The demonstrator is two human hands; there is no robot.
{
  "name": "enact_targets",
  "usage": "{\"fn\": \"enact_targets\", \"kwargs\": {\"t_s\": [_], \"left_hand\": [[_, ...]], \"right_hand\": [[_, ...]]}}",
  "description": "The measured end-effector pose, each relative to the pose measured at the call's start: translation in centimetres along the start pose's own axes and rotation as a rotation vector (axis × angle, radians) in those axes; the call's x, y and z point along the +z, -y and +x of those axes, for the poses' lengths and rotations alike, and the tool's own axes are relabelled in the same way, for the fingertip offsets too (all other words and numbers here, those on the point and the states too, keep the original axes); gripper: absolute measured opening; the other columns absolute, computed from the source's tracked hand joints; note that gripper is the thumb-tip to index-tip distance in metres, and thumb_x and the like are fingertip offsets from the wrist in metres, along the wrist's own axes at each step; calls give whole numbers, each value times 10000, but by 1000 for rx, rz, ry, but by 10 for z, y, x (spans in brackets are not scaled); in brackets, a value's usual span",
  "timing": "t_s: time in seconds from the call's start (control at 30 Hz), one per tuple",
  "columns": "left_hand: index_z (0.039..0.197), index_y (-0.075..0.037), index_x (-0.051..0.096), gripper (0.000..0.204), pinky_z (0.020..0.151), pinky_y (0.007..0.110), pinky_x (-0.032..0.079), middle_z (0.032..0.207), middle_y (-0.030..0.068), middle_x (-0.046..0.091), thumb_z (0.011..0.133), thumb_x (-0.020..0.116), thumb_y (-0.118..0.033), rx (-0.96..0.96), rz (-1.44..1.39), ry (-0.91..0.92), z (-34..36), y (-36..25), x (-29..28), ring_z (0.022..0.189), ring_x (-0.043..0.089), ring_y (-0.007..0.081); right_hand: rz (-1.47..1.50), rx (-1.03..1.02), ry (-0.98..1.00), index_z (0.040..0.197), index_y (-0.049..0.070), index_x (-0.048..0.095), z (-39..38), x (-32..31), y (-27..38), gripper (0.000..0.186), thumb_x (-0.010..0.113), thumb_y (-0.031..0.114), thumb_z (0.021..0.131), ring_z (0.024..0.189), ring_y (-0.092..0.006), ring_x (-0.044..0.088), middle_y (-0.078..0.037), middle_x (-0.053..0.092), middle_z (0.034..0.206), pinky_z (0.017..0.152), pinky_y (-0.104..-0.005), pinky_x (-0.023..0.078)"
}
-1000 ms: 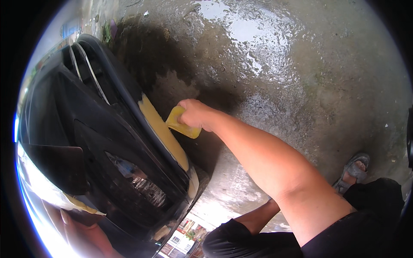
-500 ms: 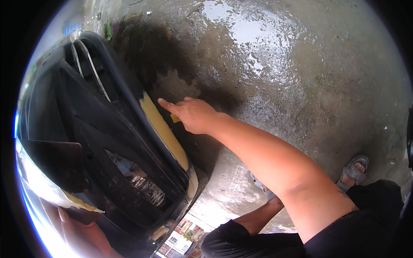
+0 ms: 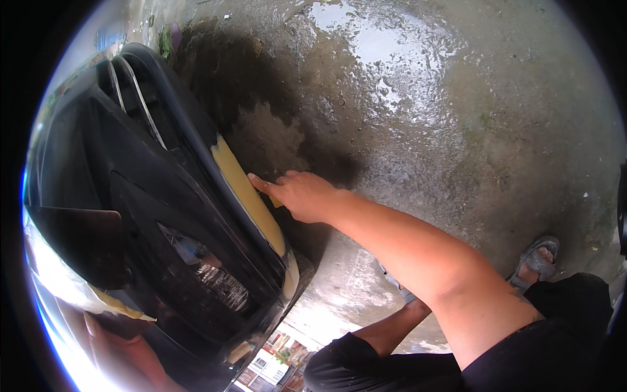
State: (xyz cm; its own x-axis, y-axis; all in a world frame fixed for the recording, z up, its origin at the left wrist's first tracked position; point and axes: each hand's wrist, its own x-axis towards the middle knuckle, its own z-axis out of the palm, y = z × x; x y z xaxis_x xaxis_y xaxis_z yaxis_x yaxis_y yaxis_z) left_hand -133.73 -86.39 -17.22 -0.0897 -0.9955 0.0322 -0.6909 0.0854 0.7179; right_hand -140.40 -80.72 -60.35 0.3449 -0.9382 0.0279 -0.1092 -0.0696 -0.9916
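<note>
A black car bumper (image 3: 147, 196) fills the left side of the view. Along its right-hand edge runs a strip of yellow filler (image 3: 238, 179). My right hand (image 3: 304, 195) is beside this strip, index finger stretched along it, closed on a small yellow spreader (image 3: 277, 202) that is mostly hidden by the fingers. Whether the spreader touches the filler I cannot tell. At the lower left, my left hand (image 3: 130, 356) grips a dark flat board (image 3: 78, 245). Yellow paste (image 3: 121, 306) lies along the board's near edge. Glare washes out part of this hand.
Wet concrete floor (image 3: 418, 150) with shiny puddles stretches right of the bumper. My knees in black cloth and a sandalled foot (image 3: 539, 258) are at the lower right. A reflective lamp or glossy panel (image 3: 222, 287) sits in the bumper's near part.
My right hand has moved nearer along the filler strip, together with the yellow spreader. The left hand and board have shifted only slightly.
</note>
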Motion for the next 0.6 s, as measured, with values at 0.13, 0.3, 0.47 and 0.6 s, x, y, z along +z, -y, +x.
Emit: {"fn": "enact_targets", "kwargs": {"t_s": [0.13,0.3,0.47,0.6], "left_hand": [[1334,60,486,390,1080,401,378,1375,215,455,977,488,-97,-39,-72,28,-1,-1,8,1295,442,262],[1351,54,465,415,1084,407,374,1382,210,454,975,488,-118,-20,-64,14,1,4,0,1313,428,276],[1380,36,435,448,1090,425,364,1407,201,438,970,487,-138,-4,-60,-22,-4,3,35,1331,412,284],[1436,9,360,511,1105,433,338,1447,187,394,969,489,-153,-21,-24,-45,-13,1,65,1353,383,294]], "right_hand": [[15,17,26,1537,180,157,-13,8,5,807,511,5,833,1013,-346,589,-151,650,1059,869,-418,499],[30,46,120,1542,209,132,-27,16,11,829,517,5,836,1022,-342,580,-152,632,1093,874,-412,494],[-11,56,202,1543,237,131,-48,24,13,834,518,6,841,1039,-330,576,-150,615,1120,876,-402,492],[-90,15,356,1538,248,161,-70,37,9,820,525,14,842,1033,-326,582,-146,625,1086,861,-402,501]]}}
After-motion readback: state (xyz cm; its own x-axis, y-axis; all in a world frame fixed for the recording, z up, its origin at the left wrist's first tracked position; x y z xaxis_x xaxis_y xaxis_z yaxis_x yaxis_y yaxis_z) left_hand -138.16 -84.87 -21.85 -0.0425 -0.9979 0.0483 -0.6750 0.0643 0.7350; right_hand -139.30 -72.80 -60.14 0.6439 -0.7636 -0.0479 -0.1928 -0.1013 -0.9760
